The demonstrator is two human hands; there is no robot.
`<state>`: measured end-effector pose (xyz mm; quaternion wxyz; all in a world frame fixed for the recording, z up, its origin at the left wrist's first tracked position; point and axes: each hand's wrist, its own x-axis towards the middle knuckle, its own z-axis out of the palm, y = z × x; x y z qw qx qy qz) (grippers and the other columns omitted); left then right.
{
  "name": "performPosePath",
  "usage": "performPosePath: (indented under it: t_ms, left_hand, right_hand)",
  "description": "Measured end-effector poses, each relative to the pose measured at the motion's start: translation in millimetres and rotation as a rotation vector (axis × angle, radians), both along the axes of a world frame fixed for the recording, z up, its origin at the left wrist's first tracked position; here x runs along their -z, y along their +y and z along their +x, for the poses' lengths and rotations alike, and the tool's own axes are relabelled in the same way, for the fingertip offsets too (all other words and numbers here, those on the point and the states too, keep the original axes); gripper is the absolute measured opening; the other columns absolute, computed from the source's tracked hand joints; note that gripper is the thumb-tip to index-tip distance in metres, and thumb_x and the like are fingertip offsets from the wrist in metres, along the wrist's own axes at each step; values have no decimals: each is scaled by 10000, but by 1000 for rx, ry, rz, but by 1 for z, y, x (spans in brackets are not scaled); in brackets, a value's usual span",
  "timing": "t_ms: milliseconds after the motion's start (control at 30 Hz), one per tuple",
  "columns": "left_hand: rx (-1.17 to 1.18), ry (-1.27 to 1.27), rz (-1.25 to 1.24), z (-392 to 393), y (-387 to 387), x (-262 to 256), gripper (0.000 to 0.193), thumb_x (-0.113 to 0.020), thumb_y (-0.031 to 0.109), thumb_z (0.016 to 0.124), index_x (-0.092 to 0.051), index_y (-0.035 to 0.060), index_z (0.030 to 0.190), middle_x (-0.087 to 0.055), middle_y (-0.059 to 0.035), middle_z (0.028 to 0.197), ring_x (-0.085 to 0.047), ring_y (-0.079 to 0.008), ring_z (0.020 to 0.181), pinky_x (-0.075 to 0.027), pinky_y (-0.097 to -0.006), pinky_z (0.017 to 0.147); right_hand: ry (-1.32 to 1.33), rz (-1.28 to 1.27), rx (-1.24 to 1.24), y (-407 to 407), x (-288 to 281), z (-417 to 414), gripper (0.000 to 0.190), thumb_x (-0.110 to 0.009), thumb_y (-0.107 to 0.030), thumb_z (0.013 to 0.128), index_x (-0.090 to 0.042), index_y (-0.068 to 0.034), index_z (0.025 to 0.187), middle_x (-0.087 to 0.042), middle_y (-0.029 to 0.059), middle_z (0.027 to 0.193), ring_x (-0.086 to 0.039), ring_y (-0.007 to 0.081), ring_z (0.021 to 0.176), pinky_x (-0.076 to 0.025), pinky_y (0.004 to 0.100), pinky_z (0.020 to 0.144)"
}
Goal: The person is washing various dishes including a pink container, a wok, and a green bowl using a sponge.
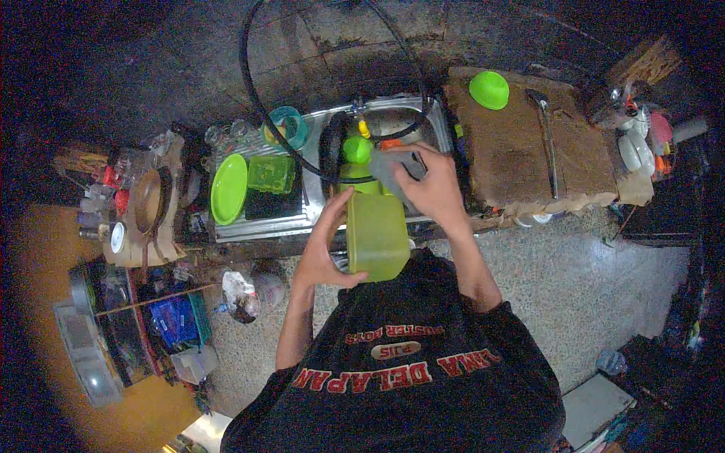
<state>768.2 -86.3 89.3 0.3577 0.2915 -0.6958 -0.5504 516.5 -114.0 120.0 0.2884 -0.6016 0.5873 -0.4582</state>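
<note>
My left hand (325, 249) holds a yellow-green plastic container (378, 238), fingers and thumb spread along its rim, above the front edge of the sink. Just beyond it, my right hand (433, 184) grips a greyish, blurred thing (393, 170), perhaps a cloth or a scrubbing pad. Behind both hands lies a steel sink basin (399, 120), where a bright green bowl (357, 149) and other green pieces are partly covered by my hands and the container. A black hose (249, 85) loops over the basin, near a yellow tap fitting (363, 129).
On the ribbed steel drainboard (260, 231) rest a green oval plate (229, 189), a green basket (272, 174) and a teal bowl (291, 127). At right, a brown-covered counter (504, 164) bears a green bowl (489, 90) and a long ladle (549, 141). Stacked white bowls (635, 152) stand farther right.
</note>
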Motion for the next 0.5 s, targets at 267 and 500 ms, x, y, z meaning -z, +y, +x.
performPosePath:
  t_ms: [267, 500]
  left_hand:
    - [7, -2, -41, 3, -4, -9, 1319, -944, 252, 510, -224, 5, 1588, -325, -177, 1590, -324, -306, 1490, -247, -452, 1235]
    - [-13, 73, 9, -1, -16, -17, 1388, -961, 305, 446, -231, 7, 1589, -354, -164, 1572, -367, -299, 1466, -253, -448, 1232]
  right_hand:
    - [254, -286, -333, 43, -30, 4, 513, -701, -15, 646, -750, -158, 1137, -712, 29, 1190, -591, 281, 1182, -454, 422, 1047]
    - [132, -297, -590, 82, -65, -7, 450, -809, -191, 604, -807, -161, 1053, -750, -8, 1106, -589, 241, 963, -445, 402, 870]
